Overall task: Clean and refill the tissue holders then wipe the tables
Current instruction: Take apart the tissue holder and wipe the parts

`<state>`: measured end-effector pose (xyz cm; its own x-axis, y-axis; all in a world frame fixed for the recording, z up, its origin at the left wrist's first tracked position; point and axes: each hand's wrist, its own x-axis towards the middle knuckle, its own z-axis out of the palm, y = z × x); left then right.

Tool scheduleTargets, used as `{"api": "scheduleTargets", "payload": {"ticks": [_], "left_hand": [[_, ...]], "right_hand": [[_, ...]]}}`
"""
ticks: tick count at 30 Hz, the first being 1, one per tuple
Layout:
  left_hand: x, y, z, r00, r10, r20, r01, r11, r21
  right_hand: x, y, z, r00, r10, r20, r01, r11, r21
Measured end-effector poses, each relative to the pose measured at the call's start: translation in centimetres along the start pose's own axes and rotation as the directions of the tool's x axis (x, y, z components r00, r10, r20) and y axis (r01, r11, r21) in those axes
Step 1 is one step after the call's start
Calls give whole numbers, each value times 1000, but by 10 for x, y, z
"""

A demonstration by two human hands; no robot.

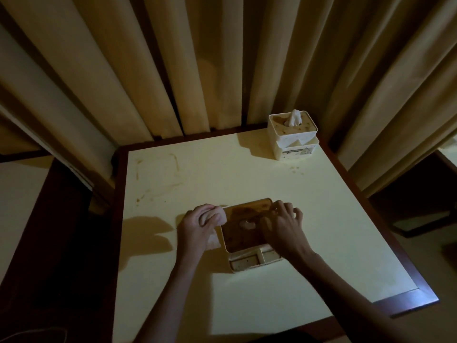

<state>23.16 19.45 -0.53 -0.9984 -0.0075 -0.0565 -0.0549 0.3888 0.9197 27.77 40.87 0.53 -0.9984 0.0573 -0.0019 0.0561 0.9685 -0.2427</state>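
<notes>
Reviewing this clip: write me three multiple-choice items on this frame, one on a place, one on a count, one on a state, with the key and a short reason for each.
1. Where on the table is the tissue holder with a tissue sticking out?
A. far right corner
B. near left corner
C. under the hands

2. How many tissue holders are on the table?
A. one
B. two
C. four

3. What is the left hand doing?
A. lying flat on the table
B. gripping a light wad beside the near holder
C. pulling the curtain

Key: 1 A, it stands by the curtain at far right. 2 B, one far, one near under the right hand. 3 B, fingers curl round the wad.
</notes>
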Motion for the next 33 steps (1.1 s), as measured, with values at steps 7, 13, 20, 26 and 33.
{"api": "scheduleTargets", "payload": {"ticks": [7, 13, 20, 26, 33], "left_hand": [[10, 10, 5, 971, 236, 30, -232, 908, 350], [15, 11, 9, 907, 265, 327, -395, 805, 443], [18, 8, 22, 912, 271, 307, -400, 754, 521], [16, -2, 30, 921, 285, 266, -388, 741, 548], [-11, -14, 11, 800, 294, 522, -541, 730, 418]], "right_hand": [[20, 41, -5, 926, -12, 377, -84, 968, 237], [38, 47, 3, 832, -95, 547, -10, 983, 185], [39, 48, 2, 835, -122, 536, 23, 982, 188], [36, 51, 5, 857, -114, 503, -3, 974, 226], [35, 51, 5, 863, -116, 492, -4, 972, 237]]}}
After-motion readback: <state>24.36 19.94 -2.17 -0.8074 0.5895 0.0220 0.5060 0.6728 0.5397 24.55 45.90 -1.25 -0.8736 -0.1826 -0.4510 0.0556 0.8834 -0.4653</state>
